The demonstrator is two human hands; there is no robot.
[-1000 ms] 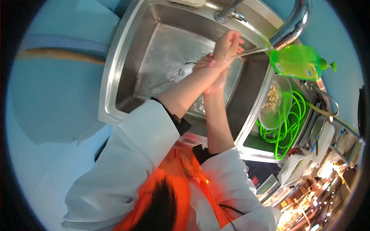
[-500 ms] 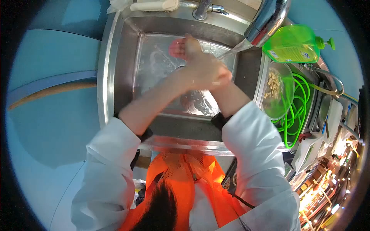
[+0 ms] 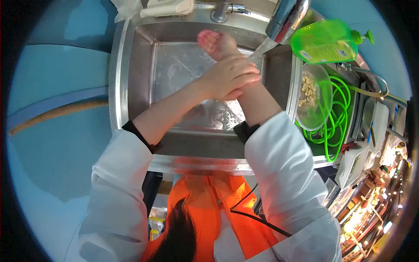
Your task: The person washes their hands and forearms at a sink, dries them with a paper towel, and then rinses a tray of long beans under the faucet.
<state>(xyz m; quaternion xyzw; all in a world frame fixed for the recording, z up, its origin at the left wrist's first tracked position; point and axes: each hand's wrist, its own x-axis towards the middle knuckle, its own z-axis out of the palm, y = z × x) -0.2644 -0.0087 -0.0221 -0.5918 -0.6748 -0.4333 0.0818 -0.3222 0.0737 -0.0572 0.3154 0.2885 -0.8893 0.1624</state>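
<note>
Above the sink, my left hand is wrapped round my right wrist, its fingers lying across the forearm. Beyond it, my right hand extends toward the far side of the basin, palm up, with reddish fingers loosely extended and nothing in it. A stream of water runs from the chrome faucet at the upper right, down beside my wrists. Both forearms are bare below white sleeves with dark cuffs.
Right of the basin stand a green pump soap bottle, a clear bowl with beige pieces and a coiled green hose. A second tap and a white object sit on the back rim.
My left hand, blurred earlier, now shows its fingers distinctly across my right wrist. My right hand has moved slightly farther toward the back of the sink, its palm more visible. Water keeps running.
</note>
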